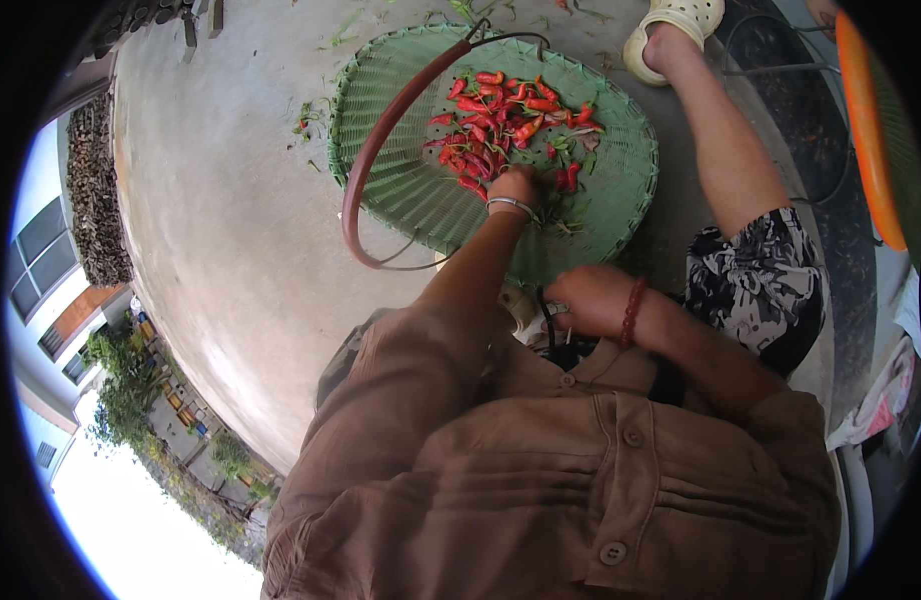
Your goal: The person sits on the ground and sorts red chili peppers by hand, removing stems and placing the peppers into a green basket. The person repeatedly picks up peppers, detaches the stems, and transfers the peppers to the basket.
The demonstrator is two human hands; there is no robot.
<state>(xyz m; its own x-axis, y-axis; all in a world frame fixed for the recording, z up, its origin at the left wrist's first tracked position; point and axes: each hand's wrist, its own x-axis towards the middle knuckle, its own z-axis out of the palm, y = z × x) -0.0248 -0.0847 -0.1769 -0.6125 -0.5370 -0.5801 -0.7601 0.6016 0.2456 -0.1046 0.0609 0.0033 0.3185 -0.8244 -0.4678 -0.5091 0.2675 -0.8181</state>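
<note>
A round green woven basket (415, 142) lies before me, with a brown arched handle (378, 157) to its left. Many red chili peppers (498, 120), some with orange patches, are heaped inside among green stems and leaf bits (562, 142). My left hand (517, 184), a metal bangle on its wrist, reaches in at the near edge of the heap. Its fingertips are hidden, so its grip does not show. By the basket's near rim is my right hand (592, 300), wearing a red bead bracelet, its fingers curled beside a black cord (544, 322). Whether it holds something is unclear.
At right, a bare leg (719, 142) in patterned shorts ends in a pale clog (640, 56). An orange-rimmed item (865, 135) stands beyond it. Plant scraps (307, 120) lie on the concrete floor (228, 187). Stacked firewood (97, 187) is at far left.
</note>
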